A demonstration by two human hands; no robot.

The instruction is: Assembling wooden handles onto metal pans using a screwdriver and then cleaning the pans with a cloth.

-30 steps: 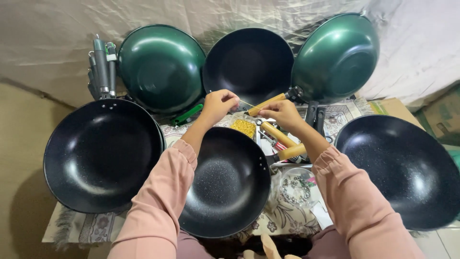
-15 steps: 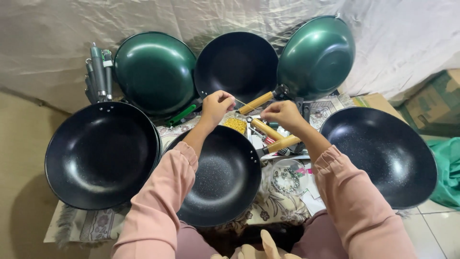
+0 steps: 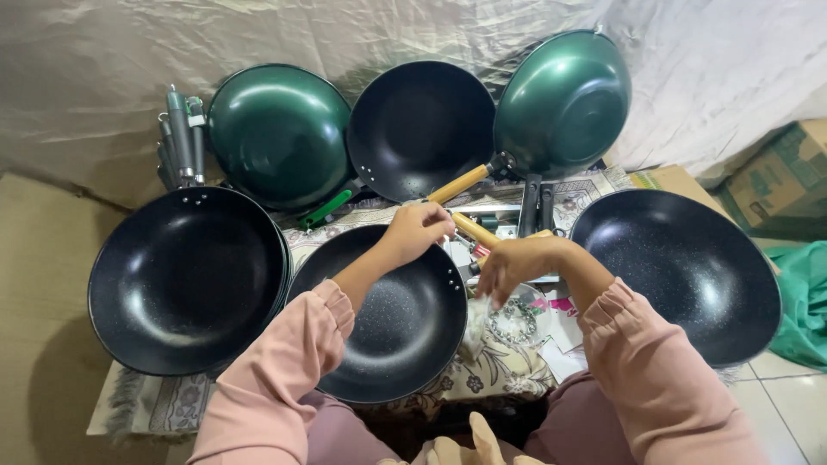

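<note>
the middle pan (image 3: 392, 331), black inside and speckled, lies on a patterned cloth (image 3: 504, 370) right in front of the person, and everything else is placed from it. the left hand (image 3: 419, 231) sits over the far rim of the middle pan, fingers curled shut around the near end of a wooden handle (image 3: 459, 183) that runs up and away toward the pans behind. the right hand (image 3: 517, 263) hovers just right of the middle pan's rim, fingers bent downward and pinched on a small clear plastic bag (image 3: 475, 323) that hangs beside the rim; what the bag holds is too blurred to tell. a second wooden handle (image 3: 475, 231) lies between the two hands. to the left of the middle pan is a stack of black pans (image 3: 185, 280), touching or nearly touching its rim. to the right is another black pan (image 3: 680, 271), well apart. behind the middle pan, leaning on a crumpled sheet, stand a green pan (image 3: 280, 133), a black pan (image 3: 422, 125) and a second green pan (image 3: 564, 103). a bundle of grey handles (image 3: 179, 138) stands behind the stack.
</note>
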